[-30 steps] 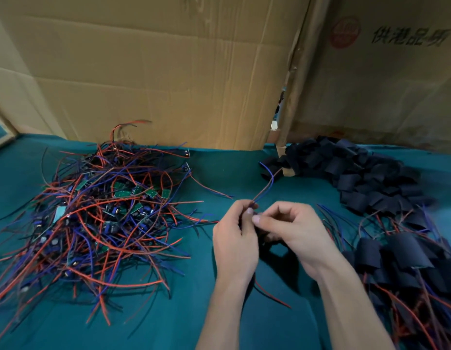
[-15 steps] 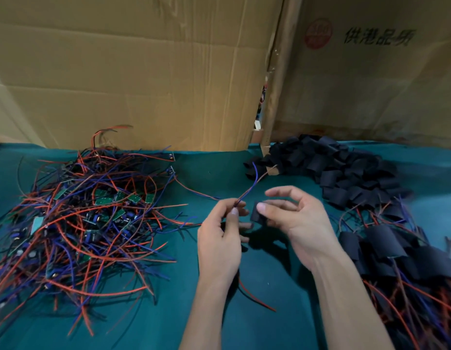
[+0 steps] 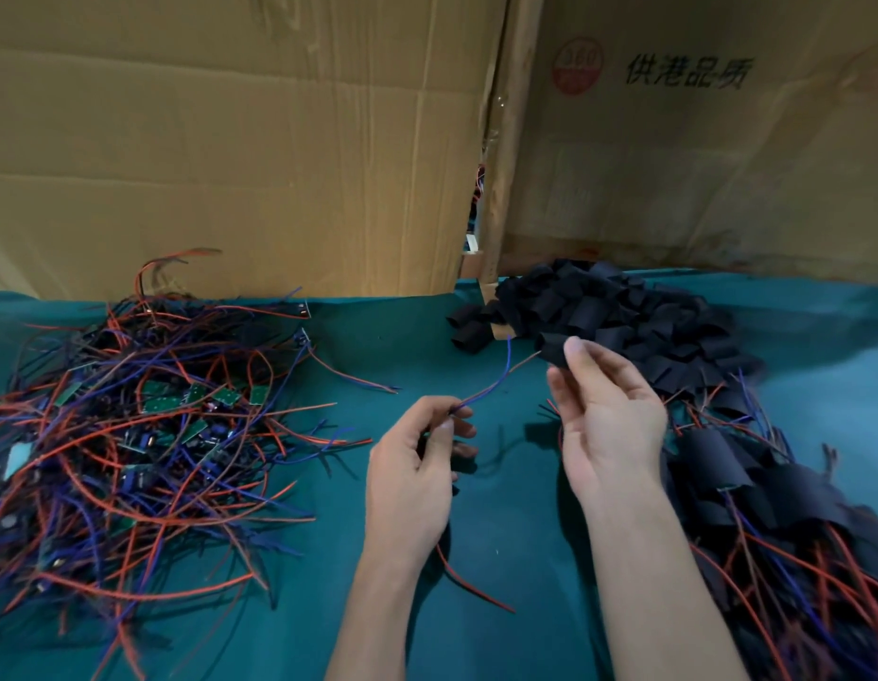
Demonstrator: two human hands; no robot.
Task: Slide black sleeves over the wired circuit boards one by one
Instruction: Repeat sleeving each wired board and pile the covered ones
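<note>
Between thumb and fingertips of my right hand (image 3: 611, 420) sits a black sleeve (image 3: 554, 350), grip pinched tight, raised beside the loose sleeve pile (image 3: 623, 317) at the back. My left hand (image 3: 417, 464) curls its grip round a wired circuit board, mostly hidden; its blue and red wires (image 3: 495, 380) stick up toward the sleeve, not yet in it. Bare boards pile (image 3: 132, 435) lies left on the teal table (image 3: 500, 533), sleeved ones (image 3: 771, 508) right, cardboard boxes (image 3: 279, 140) behind.

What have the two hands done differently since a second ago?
The right hand left the left hand, reaching away to pinch a black sleeve at the loose sleeve pile. The left hand still grips the red and blue wires. The tangled board heap lies unchanged.
</note>
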